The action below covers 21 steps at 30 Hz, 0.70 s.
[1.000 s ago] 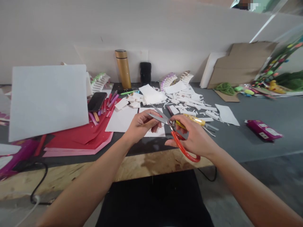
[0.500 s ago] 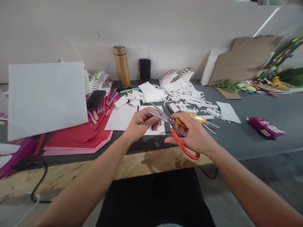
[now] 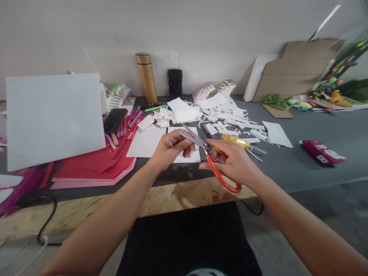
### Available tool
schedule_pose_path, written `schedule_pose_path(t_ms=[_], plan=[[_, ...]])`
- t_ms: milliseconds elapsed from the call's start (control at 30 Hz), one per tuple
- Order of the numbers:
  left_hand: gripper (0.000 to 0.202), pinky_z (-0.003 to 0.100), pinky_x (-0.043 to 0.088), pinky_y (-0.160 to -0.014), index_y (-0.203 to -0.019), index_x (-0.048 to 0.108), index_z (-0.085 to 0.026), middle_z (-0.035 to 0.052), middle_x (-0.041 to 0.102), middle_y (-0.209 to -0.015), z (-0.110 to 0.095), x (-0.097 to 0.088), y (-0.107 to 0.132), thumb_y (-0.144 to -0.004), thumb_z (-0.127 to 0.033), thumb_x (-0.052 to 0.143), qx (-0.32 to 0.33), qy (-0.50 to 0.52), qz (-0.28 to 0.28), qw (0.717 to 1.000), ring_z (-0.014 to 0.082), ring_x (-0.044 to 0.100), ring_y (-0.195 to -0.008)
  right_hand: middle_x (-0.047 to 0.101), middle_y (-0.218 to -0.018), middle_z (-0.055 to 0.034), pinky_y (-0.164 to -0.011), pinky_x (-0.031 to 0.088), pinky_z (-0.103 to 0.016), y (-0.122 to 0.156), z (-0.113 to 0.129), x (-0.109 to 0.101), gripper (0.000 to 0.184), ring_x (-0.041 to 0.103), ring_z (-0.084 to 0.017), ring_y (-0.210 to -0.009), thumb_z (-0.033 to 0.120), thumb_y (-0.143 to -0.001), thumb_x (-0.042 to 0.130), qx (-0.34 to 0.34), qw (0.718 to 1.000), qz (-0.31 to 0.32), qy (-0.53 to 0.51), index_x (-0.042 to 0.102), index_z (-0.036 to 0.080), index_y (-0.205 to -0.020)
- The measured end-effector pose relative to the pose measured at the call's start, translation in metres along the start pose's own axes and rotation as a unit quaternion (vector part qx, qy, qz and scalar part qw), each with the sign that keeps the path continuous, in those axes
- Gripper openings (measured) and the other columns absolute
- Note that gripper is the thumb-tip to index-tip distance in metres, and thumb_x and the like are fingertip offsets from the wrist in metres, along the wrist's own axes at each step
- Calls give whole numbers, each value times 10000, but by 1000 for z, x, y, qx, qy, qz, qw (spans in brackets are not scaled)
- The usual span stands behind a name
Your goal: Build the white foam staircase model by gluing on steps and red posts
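Note:
My right hand is wrapped around the red-handled scissors, whose metal blades point left and are parted. Close to those blades, my left hand is closed in a pinch. A tiny bit of red shows by its fingertips, between the blades; the small red piece is mostly hidden, and its material cannot be made out. Beneath the hands lie white paper sheets on the dark tabletop. A yellow-handled tool lies just behind my right hand, partly covered by it.
White paper scraps are heaped behind my hands. A gold flask and black upright object stand by the wall. Left are a phone, red sheets and a large white board. A purple packet lies right.
The scissor blades have come slightly closer together, and less of the red piece shows between them. Both hands stay in nearly the same place; the view has shifted a little.

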<state>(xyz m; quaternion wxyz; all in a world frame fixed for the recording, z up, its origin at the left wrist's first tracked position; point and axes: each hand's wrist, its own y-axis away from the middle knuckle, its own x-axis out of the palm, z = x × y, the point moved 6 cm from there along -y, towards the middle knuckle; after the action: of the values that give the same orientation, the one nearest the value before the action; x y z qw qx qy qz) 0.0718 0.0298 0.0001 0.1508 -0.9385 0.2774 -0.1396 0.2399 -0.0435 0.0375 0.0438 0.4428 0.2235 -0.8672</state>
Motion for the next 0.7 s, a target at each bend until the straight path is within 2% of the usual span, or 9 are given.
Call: schedule_pose_path(t_ms=[167,333,433,567,633,700], plan=[[185,241,480,-529,-887,682,-147,28,702,-708,2,-1,-1,-867,-317,751,0,4,-4,1000,94,589,-518,584,-739,-28,-651,438,-307,-1,2,0,653,520,-175,-665,722,-828,632,-4,1000,-5,11,719,188,-1193],[178,222,469,-527,-815,670,-141,21,691,-698,-1,-1,-1,-890,-291,728,-4,1,5,1000,77,575,-519,567,-705,-16,-631,428,-300,1,-1,1,638,513,-165,-639,685,-846,644,5,1000,-2,0,722,184,-1234],[209,206,466,-513,-770,650,-134,16,683,-689,-2,1,-1,-892,-284,727,-23,5,8,1000,63,561,-505,599,-701,-13,-631,434,-296,3,-6,2,576,541,-170,-654,653,-846,669,37,999,10,-29,733,194,-1188],[179,206,500,-507,-862,655,-144,15,709,-719,0,4,-1,-898,-307,721,-54,39,26,997,82,616,-521,611,-681,10,-585,420,-285,6,-14,2,508,549,-162,-604,630,-851,677,99,992,18,-75,686,215,-1143],[191,212,520,-511,-903,649,-146,19,725,-735,2,5,0,-896,-322,722,-68,52,32,996,98,646,-531,612,-658,12,-565,405,-289,6,-15,0,462,543,-162,-564,627,-894,619,120,991,12,-57,652,215,-1099],[207,217,535,-512,-911,634,-145,26,739,-745,2,6,0,-895,-331,723,-79,59,36,994,109,666,-532,611,-642,-7,-554,378,-297,6,-13,-4,424,550,-179,-562,628,-915,579,137,990,10,24,633,211,-963]])
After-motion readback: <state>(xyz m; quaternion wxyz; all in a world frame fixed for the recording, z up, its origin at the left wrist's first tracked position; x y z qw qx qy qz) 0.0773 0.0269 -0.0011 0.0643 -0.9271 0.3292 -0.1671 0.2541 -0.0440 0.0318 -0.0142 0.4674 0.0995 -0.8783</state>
